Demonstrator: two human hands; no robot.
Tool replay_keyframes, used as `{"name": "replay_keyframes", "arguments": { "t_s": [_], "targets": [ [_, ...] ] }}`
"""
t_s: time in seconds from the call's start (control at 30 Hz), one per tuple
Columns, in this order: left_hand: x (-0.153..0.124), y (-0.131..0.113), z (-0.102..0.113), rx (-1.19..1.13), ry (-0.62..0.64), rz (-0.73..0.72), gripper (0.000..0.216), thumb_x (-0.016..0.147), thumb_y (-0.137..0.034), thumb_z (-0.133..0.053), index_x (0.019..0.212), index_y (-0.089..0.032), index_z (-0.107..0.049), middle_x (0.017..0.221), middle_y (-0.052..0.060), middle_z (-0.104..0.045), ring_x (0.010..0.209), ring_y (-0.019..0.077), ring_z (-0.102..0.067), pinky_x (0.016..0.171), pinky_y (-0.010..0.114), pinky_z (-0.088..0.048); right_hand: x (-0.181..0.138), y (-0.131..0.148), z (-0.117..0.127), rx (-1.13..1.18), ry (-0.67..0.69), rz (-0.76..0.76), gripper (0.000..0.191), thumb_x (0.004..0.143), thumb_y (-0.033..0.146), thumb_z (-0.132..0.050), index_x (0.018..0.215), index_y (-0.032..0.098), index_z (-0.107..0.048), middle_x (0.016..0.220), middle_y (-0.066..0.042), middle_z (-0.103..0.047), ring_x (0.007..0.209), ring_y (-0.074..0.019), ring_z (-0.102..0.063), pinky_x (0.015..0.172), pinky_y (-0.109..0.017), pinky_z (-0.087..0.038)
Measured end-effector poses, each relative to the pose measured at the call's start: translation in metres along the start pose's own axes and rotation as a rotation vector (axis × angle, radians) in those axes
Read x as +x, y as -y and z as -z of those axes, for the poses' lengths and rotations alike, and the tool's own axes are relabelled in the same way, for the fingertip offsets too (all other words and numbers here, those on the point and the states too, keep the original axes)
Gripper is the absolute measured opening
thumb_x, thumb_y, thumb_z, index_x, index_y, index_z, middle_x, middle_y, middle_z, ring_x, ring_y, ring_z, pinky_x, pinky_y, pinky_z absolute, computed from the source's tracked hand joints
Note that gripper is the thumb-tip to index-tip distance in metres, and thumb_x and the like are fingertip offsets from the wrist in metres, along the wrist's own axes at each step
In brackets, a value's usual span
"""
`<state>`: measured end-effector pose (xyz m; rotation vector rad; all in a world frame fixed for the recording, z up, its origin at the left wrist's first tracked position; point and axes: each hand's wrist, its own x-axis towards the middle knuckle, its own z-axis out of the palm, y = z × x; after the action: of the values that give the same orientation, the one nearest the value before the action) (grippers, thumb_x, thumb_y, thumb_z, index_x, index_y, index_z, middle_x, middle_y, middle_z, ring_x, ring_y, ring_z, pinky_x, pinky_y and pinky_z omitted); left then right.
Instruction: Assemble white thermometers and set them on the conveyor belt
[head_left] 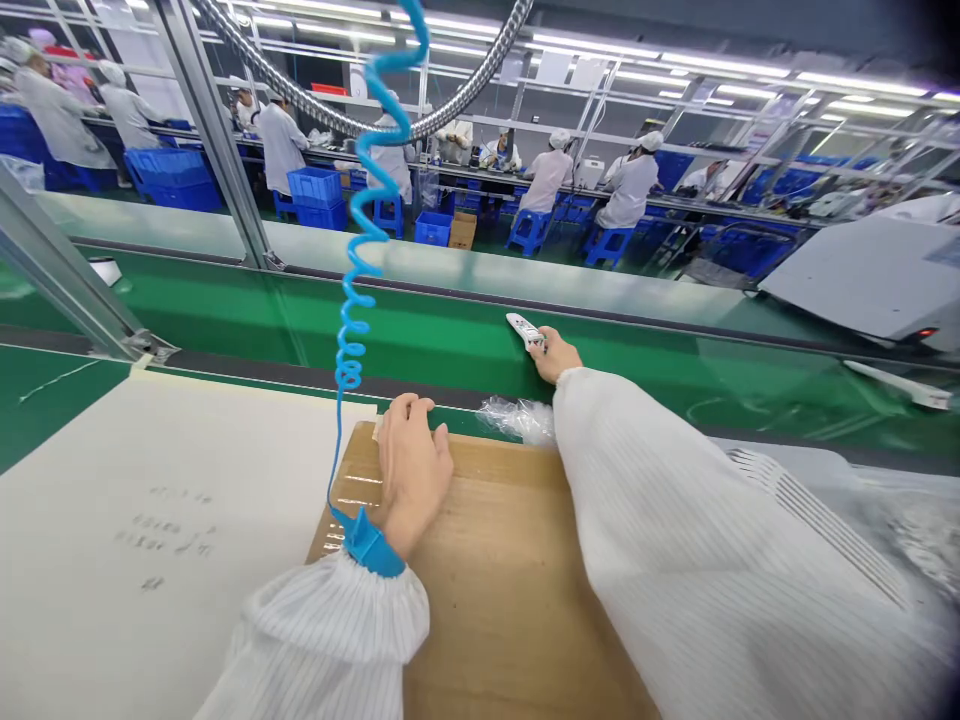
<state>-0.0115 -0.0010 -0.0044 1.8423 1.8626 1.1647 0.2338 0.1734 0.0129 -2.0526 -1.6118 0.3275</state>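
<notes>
Head view: right hand (553, 356) apparently grips remote (524, 329) on belt (450, 340).

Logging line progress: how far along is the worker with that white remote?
Done: nothing finished shows. In hand: the right hand holds the white remote on the green belt; the left hand rests on the cardboard board. Left: the clear bag lies untouched.

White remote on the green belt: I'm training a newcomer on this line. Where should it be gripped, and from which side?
Pinch the remote at its near end, across the narrow width, coming from the worker's side, as the right hand does. It is long, slim and lies flat on the belt, pointing away, so that end is closest.
</notes>
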Motion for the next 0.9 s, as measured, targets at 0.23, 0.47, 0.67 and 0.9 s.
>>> {"name": "replay_keyframes", "arguments": {
  "t_s": [0.23,0.47,0.67,0.9],
  "targets": [
    [-0.002,-0.004,0.000,-0.071,-0.015,-0.024,0.025,0.088,-0.015,-0.055,0.112,-0.016,-0.058,0.123,0.014,-0.056,0.121,0.0290,-0.053,0.105,0.049,-0.043,-0.033,0.031,0.018,0.311,0.021,0.119,0.039,0.090,0.031,-0.057,0.128,0.020,-0.054,0.111,-0.011,-0.069,0.087,-0.0215,-0.070,0.086,-0.041,-0.056],
    [-0.008,-0.029,0.012,-0.237,-0.006,-0.270,0.043,0.094,-0.038,-0.056,0.131,-0.017,-0.051,0.144,0.015,-0.047,0.134,0.0289,-0.043,0.110,0.045,-0.037,-0.136,0.034,0.086,0.724,0.344,0.314,0.049,0.080,0.060,-0.070,0.115,0.026,-0.064,0.102,-0.006,-0.073,0.090,-0.0218,-0.067,0.088,-0.042,-0.053],
    [-0.021,-0.039,0.011,-0.210,0.463,-0.207,0.026,0.096,-0.037,-0.050,0.113,-0.025,-0.066,0.091,0.003,-0.073,0.079,0.0203,-0.064,0.072,0.031,-0.046,-0.193,0.016,0.082,0.419,0.167,0.420,0.031,0.096,0.049,-0.051,0.114,0.028,-0.064,0.109,-0.006,-0.070,0.093,-0.0236,-0.063,0.084,-0.041,-0.047],
    [-0.023,-0.040,0.012,-0.068,0.410,-0.234,0.025,0.095,-0.038,-0.050,0.108,-0.027,-0.069,0.086,0.002,-0.073,0.077,0.0219,-0.064,0.065,0.030,-0.037,-0.204,0.014,0.080,-0.129,-0.125,0.747,0.014,0.096,0.027,-0.054,0.087,0.026,-0.064,0.096,-0.004,-0.069,0.083,-0.0210,-0.060,0.079,-0.039,-0.036]
  ]
}}
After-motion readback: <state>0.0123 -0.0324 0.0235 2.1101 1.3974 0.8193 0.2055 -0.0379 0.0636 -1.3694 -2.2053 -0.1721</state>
